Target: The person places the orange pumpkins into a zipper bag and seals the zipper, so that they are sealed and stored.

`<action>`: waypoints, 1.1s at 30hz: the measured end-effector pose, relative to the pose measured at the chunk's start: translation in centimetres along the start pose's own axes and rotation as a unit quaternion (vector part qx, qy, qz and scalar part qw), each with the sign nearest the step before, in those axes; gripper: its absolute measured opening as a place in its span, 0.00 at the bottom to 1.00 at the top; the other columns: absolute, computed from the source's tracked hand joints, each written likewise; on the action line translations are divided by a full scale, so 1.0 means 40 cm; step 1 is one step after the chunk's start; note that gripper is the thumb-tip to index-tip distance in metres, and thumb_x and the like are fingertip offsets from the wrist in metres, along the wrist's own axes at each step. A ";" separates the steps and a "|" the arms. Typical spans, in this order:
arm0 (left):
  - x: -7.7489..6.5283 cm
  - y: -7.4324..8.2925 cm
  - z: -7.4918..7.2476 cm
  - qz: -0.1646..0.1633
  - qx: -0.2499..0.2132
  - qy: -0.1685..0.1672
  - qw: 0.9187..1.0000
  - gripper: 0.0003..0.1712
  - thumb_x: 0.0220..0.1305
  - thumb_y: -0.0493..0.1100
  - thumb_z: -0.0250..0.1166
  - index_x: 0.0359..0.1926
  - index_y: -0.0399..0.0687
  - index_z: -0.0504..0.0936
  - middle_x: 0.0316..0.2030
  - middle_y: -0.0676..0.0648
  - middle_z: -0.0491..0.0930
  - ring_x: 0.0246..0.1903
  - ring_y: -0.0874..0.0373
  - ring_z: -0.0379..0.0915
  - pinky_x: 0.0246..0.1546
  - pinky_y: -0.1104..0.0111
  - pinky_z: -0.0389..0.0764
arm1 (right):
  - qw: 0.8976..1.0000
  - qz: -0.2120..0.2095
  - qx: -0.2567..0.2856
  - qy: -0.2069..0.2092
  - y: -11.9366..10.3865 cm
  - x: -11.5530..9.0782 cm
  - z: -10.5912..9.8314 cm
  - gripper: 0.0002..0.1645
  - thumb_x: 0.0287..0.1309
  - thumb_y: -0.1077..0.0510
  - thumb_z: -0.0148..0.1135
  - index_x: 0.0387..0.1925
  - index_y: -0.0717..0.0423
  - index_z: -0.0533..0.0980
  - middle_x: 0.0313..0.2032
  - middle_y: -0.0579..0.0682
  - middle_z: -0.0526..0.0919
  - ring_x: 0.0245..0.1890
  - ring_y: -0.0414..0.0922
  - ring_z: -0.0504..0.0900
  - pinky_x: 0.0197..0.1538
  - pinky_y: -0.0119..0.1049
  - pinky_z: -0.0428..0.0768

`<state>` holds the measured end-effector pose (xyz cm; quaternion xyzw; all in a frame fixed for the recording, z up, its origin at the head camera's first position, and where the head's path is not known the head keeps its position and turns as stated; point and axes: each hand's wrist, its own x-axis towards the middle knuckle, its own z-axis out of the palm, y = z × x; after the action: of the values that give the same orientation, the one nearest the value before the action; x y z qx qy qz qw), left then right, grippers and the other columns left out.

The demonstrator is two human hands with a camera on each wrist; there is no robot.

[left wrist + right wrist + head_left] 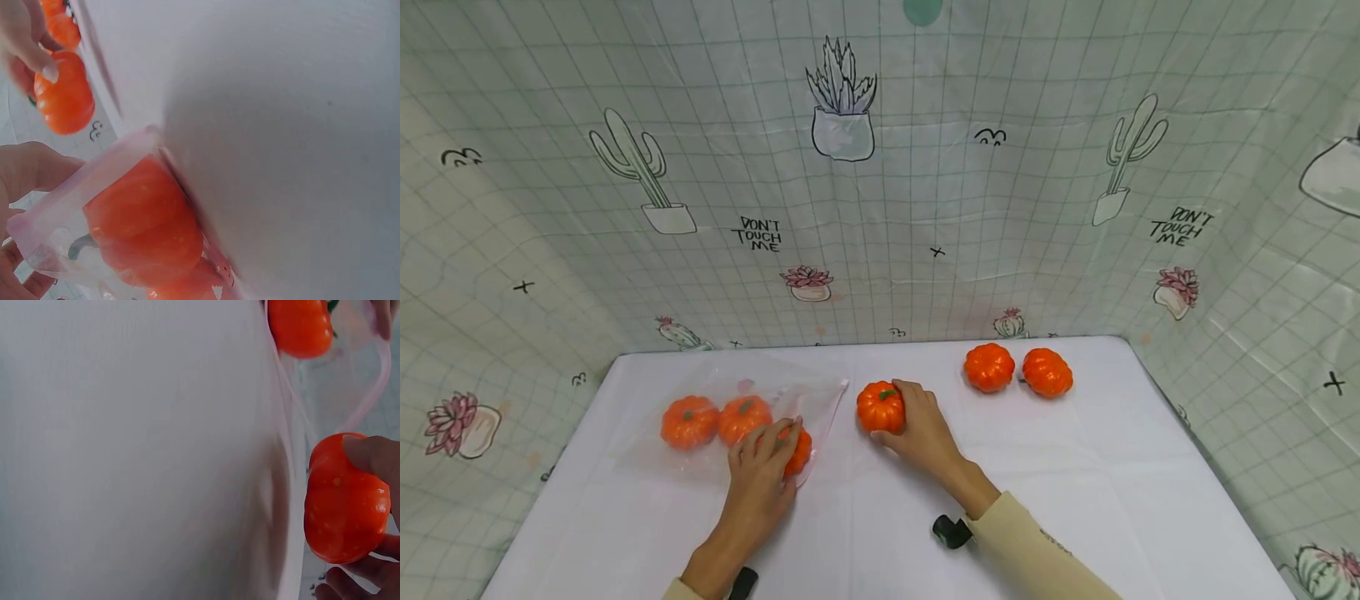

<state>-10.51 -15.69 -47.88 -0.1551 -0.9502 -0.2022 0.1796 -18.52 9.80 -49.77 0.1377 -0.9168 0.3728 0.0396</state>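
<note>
White and faintly creased, the worktop (880,517) spreads out from the near edge, where a beige sleeve (1037,546) and a black piece (952,532) show by the right wrist. Just beyond, at left, the left hand (760,475) reaches over a clear bag (808,396), its bent fingers and thumb holding it about the pink-edged mouth, with the nearest bagged pumpkin (802,454) partly beneath them. Two more small orange pumpkins (689,422) lie deeper in the bag, side by side. A little farther off, just right of the bag's mouth, the right hand (921,429) holds a ribbed orange pumpkin (874,408) between thumb and fingers, green stem showing; it is outside the bag. Well to the right, near the back edge, two loose pumpkins (989,367) sit close together. Behind rises a gridded backdrop (880,192) printed with potted cacti.
</note>
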 end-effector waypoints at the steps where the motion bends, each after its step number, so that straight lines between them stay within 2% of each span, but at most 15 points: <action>1: 0.001 0.000 -0.001 -0.001 -0.001 -0.001 1.000 0.47 0.41 0.23 0.81 0.68 0.33 0.79 0.63 0.40 0.75 0.62 0.37 0.65 0.59 0.42 0.62 | 1.000 -0.010 0.002 -0.002 -0.008 -0.003 0.003 0.50 0.54 0.54 0.82 0.71 0.66 0.67 0.66 0.62 0.76 0.62 0.60 0.73 0.65 0.56 0.78; 10: 0.005 0.001 -0.004 0.008 -0.002 0.004 1.000 0.47 0.41 0.22 0.80 0.68 0.34 0.78 0.63 0.39 0.75 0.62 0.37 0.65 0.58 0.42 0.63 | 0.997 -0.070 0.000 -0.031 -0.066 -0.011 0.043 0.50 0.53 0.54 0.82 0.72 0.65 0.67 0.66 0.59 0.76 0.63 0.59 0.74 0.65 0.54 0.78; 16: 0.007 -0.001 -0.003 0.011 0.001 0.006 1.000 0.48 0.40 0.23 0.81 0.68 0.34 0.79 0.63 0.39 0.75 0.62 0.38 0.65 0.58 0.43 0.64 | 0.995 -0.086 -0.019 -0.038 -0.094 0.000 0.069 0.50 0.54 0.53 0.82 0.73 0.64 0.67 0.67 0.58 0.76 0.62 0.58 0.75 0.66 0.54 0.77; 33: 0.001 -0.007 0.012 0.049 0.007 0.060 0.997 0.46 0.33 0.21 0.81 0.62 0.32 0.83 0.59 0.38 0.76 0.57 0.38 0.66 0.52 0.46 0.63 | 0.988 -0.104 -0.115 0.007 -0.119 0.039 0.139 0.48 0.53 0.51 0.83 0.70 0.62 0.70 0.64 0.59 0.78 0.59 0.58 0.77 0.63 0.52 0.79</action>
<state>-10.79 -15.69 -48.36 -0.1882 -0.9304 -0.1949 0.2469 -18.49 2.34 -50.29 0.2238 -0.9341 0.2595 0.1003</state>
